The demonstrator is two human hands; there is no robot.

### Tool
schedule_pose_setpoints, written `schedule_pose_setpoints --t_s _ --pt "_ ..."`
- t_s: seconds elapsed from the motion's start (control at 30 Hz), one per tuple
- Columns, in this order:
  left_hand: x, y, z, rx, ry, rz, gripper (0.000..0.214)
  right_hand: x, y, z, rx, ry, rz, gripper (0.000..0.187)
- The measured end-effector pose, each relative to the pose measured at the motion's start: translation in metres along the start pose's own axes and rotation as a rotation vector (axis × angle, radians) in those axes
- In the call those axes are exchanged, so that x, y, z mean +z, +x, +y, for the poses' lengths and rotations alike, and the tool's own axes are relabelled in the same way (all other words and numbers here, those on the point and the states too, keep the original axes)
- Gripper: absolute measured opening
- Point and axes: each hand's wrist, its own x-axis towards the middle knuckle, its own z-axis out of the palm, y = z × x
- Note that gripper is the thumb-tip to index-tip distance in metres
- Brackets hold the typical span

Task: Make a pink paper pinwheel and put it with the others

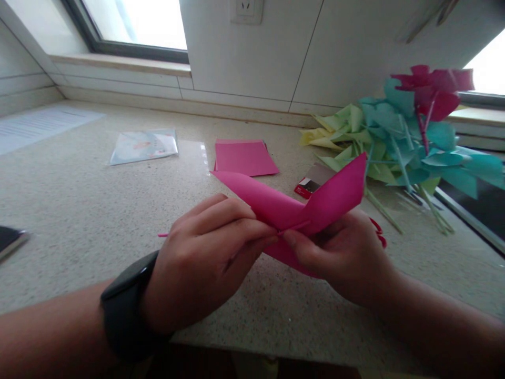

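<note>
Overall, a speckled counter point(79, 210) runs below a pale wall point(221, 63). On its right side lies a heap of paper flowers point(379, 121), yellow, green, aqua and deep pink, stems toward the near edge. At far left is a printed sheet point(47, 123). Near the middle, both hands hold the pink paper point(335, 195) above the counter, its two flaps flaring apart. The left hand point(209, 252) pinches where the flaps meet, thumb against forefinger; the right hand point(351, 263) grips it with the thumb in front and fingers behind. Beyond it sit a pink stack point(244, 158) and, to the left, a clear packet point(144, 146). A black watch point(126, 310) circles the left wrist. A small box point(310, 184) lies just behind the paper. Thinnest, a pink stick point(163, 235) pokes out past the left hand, mostly hidden.
</note>
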Motion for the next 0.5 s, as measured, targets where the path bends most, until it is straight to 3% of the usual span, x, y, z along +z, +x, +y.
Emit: schedule_pose_setpoints --t_s 0.5 --pt "0.0017 0.0015 0.0006 -0.063 -0.031 -0.046 0.013 0.0001 0.0008 0.0078 0.035 -0.075 0.033 0.023"
